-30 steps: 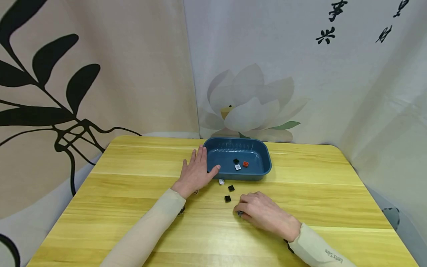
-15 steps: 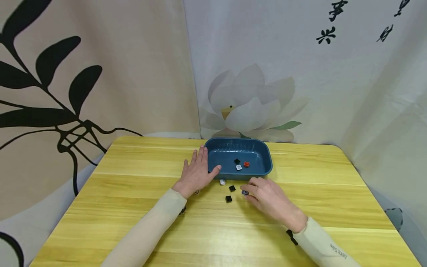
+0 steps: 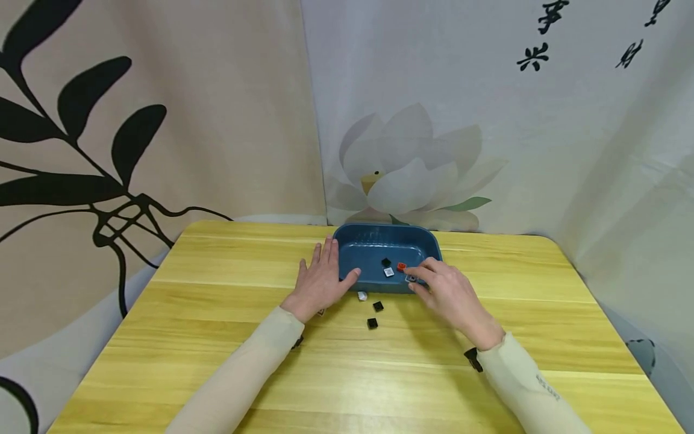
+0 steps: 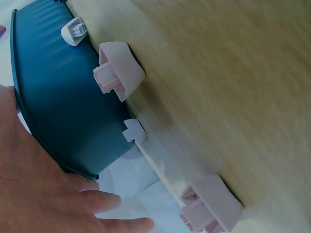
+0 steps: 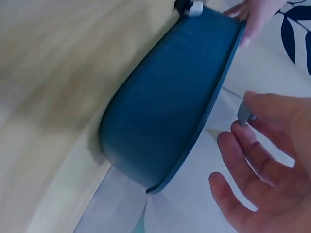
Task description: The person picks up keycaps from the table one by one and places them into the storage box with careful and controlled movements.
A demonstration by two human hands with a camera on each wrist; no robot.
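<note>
My left hand (image 3: 320,283) lies with straight, spread fingers against the left end of the blue tray (image 3: 358,256). Between thumb and fingertips, my right hand (image 3: 452,301) pinches a grey keycap (image 5: 243,113) over the tray's front right rim. Inside the tray sit a black keycap (image 3: 386,263), a white keycap (image 3: 388,272) and a red keycap (image 3: 401,267). In front of it on the table are a white keycap (image 3: 362,296) and two dark keycaps (image 3: 372,323). Another keycap (image 3: 321,312) is partly hidden by my left wrist.
The left wrist view shows pale pink keycaps (image 4: 214,204) lying on the wooden table (image 3: 336,380), near the tray's side. A printed curtain (image 3: 244,120) hangs right behind the table's far edge.
My right hand has lifted the grey keycap from the table and carried it forward and slightly right, to over the tray's front rim. The left hand has stayed at the tray.
</note>
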